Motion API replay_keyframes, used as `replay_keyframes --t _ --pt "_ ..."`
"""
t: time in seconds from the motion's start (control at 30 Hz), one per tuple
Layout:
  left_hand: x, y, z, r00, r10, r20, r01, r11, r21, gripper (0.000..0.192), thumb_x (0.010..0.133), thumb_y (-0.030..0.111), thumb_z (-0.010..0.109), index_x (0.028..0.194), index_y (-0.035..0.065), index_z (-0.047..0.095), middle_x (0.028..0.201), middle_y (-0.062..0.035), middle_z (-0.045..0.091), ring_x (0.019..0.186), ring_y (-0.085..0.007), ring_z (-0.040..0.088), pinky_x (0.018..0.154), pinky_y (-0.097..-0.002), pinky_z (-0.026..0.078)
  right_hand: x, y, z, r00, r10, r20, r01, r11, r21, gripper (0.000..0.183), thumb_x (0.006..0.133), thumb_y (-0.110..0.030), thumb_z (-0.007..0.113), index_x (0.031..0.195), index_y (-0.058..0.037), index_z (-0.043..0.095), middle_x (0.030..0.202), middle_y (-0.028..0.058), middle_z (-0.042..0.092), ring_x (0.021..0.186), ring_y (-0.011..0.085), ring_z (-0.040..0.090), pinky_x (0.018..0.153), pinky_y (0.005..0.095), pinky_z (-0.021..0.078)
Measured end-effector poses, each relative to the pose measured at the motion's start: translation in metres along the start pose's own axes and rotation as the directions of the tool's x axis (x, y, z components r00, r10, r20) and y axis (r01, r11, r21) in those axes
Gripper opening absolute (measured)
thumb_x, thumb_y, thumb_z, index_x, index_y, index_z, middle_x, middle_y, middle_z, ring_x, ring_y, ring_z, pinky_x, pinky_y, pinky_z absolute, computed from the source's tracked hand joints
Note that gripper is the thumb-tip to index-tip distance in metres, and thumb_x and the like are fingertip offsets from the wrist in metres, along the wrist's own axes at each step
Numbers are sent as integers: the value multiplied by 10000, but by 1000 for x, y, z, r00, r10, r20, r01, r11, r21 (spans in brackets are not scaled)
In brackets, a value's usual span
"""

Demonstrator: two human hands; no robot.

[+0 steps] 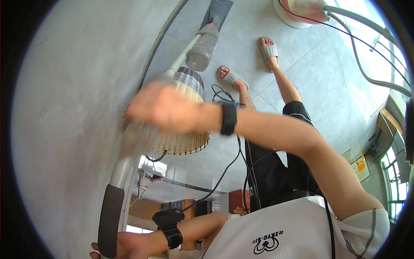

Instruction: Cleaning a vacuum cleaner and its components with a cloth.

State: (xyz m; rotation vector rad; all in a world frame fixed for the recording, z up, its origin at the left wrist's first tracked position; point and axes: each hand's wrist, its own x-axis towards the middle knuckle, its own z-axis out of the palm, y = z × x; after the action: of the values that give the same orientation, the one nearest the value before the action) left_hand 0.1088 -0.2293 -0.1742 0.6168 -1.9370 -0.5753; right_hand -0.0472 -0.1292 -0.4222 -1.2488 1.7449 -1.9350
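Note:
A long white pole (119, 171) runs up the left side, with a dark foam grip (111, 220) near its lower end. My left hand (127, 245) curls around that grip from behind, fingertips showing at its left. Higher up, my right hand (161, 105) is closed around the pole, blurred by motion; a blurred greyish patch lies just below it. A clear plastic bottle (203, 48) with a pink cap is fixed beside the pole's far end. Beyond it is a flat dark grey head (217, 13) on the floor. Both wrists wear black straps.
A woven wicker basket (184, 142) stands behind my right hand. A pale wall (71, 113) fills the left. Black cables (226, 166) hang near my legs. My sandalled feet (268, 51) are on grey tiles. A pink and white appliance (305, 11) with a ribbed hose (359, 64) is at upper right.

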Motion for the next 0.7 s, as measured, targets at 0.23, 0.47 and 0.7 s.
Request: replay_keyframes --t 0.23,0.47,0.7 --pt "-8 1 2 999 -51 -13 50 998 -47 429 995 402 477 1082 -1 593 1028 -162 671 934 -262 676 886 -390 549 -59 124 -56 887 343 311 -152 850 -505 604 679 -88 754 1251 -106 561 1252 133 594 1258 280 515 1191 486 257" --pt "-2 15 17 998 -63 -31 60 995 -75 393 999 369 496 1072 -1 605 1019 -158 683 925 -256 686 883 -381 558 -59 124 -79 881 294 370 -205 943 -261 689 644 -26 708 1305 -84 522 1270 130 578 1236 339 510 1077 416 415" --pt "6 17 5 994 -80 -79 68 988 -142 358 1003 336 515 1062 -1 617 1011 -155 696 915 -249 696 879 -371 567 -79 144 -103 508 855 -101 -843 470 -260 345 716 -57 646 1049 32 629 919 213 694 888 404 671 804 398 526"
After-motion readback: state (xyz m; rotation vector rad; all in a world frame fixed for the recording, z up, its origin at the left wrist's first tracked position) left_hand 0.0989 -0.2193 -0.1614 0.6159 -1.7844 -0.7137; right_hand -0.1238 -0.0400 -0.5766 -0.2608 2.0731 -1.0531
